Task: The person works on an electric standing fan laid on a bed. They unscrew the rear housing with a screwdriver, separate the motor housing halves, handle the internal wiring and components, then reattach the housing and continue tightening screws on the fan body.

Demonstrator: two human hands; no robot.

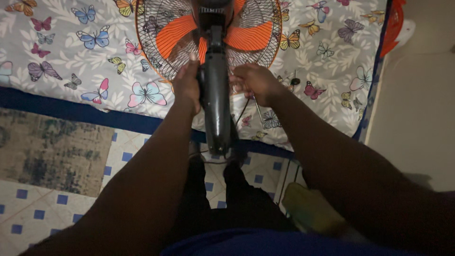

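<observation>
Fingers of our left hand [186,81] wrap the black fan column [216,102] beside the wire guard [161,57] while our right hand [253,80] curls closed near it, contents unclear, so the fan lying on the bed [61,57] could roll and snag the cord [242,111].

Both forearms are bare with no sleeves showing, above dark trousers and a blue garment at the waist.

A bed sheet [71,57] printed with colourful butterflies covers the bed, edged by a dark blue border [71,111]. Below it, the tiled floor [28,208] shows small blue squares, with a worn, mottled rug [52,151] near the bed's edge.
</observation>
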